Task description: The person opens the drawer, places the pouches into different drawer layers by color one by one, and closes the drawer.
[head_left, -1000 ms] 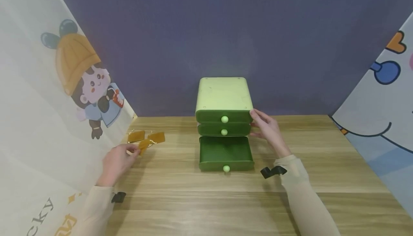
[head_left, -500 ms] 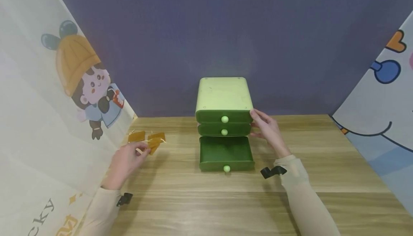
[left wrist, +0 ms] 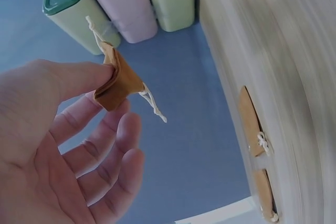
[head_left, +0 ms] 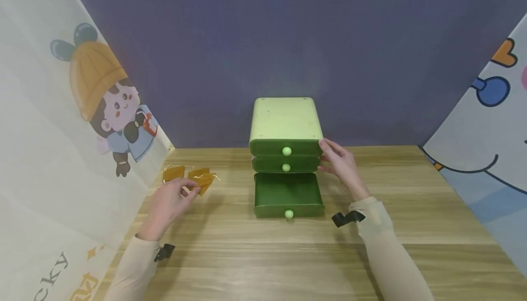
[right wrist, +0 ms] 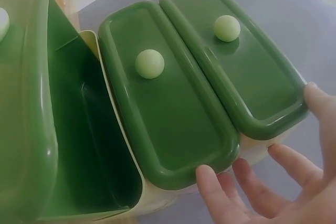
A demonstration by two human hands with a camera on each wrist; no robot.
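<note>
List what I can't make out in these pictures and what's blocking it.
Left wrist view: anything inside the pouch in the left hand, hidden by its own sides.
Head view: insides of the top drawer and middle drawer, hidden by their shut fronts.
Right wrist view: part of the right hand, cut off by the picture's edge.
Right wrist view: part of the bottom drawer's knob, cut off by the left edge.

Wooden table (head_left: 247, 264) is showing light and dark stripes. Two small orange bags (head_left: 174, 173) are lying at left, close together. Green drawer box (head_left: 286, 118) is standing near back, bottom drawer (head_left: 267, 211) sticking out.
</note>
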